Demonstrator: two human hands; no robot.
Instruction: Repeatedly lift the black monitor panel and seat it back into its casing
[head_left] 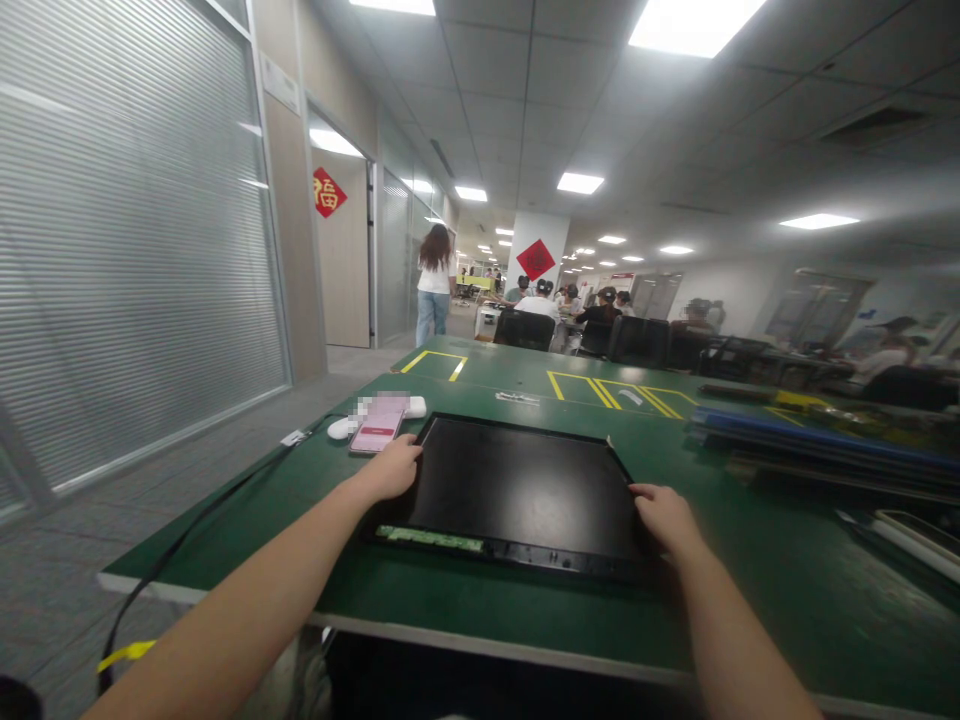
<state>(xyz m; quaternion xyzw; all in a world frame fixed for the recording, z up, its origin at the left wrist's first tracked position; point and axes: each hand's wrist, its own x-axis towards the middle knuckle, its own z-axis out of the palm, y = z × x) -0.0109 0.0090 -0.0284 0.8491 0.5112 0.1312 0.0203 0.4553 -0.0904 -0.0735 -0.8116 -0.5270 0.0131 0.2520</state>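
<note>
A flat black screen panel (pixel 517 485) lies face up on the green table (pixel 787 570), with a narrow green circuit strip (pixel 430 538) along its near left edge. My left hand (pixel 391 468) grips the panel's left edge, fingers curled over the rim. My right hand (pixel 666 517) holds the panel's right edge near the front corner, its fingers closed on the rim.
A pink phone (pixel 379 424) and a small white device (pixel 343 427) lie left of the panel, and a black cable (pixel 202 520) runs off the table's left side. Stacked panels (pixel 817 445) lie at the right. Yellow tape outlines mark the far tabletop. People sit and stand in the background.
</note>
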